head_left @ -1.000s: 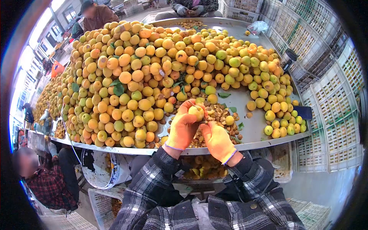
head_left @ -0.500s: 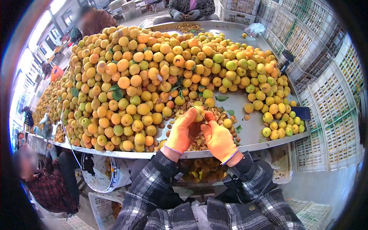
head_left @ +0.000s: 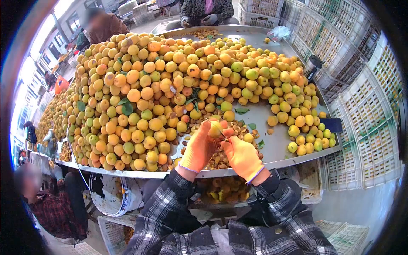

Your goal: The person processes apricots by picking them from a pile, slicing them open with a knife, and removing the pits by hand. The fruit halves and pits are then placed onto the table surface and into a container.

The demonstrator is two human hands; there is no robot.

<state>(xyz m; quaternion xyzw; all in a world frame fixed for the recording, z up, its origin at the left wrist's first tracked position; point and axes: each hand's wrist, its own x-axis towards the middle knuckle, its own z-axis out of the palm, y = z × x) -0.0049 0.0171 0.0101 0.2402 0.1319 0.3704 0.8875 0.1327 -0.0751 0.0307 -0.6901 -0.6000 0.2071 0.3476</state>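
My left hand (head_left: pixel 196 149), in an orange glove, is closed around a yellow apricot (head_left: pixel 215 128) above the front of the metal table. The gloved right hand (head_left: pixel 242 156) is pinched close against the fruit's right side, on what looks like a thin wire-like tool; most of it is hidden by the fingers. Under and between both hands lie brown pits and fruit scraps (head_left: pixel 218 160). A large heap of apricots (head_left: pixel 127 97) rises just beyond and to the left, and a loose apricot (head_left: pixel 248 137) lies beside my right fingers.
A dark phone-like slab (head_left: pixel 331 125) and a black can (head_left: pixel 313 67) are at the table's right edge. Stacked plastic crates (head_left: pixel 361 127) stand right. A white bucket (head_left: pixel 112 193) and a container of fruit halves (head_left: pixel 223 190) sit below. Co-workers sit left and across.
The thin wire that arched over the apricot now shows only faintly by its lower side. Both hands stay together at the fruit. The view has shifted slightly; the far co-worker's hands have moved apart.
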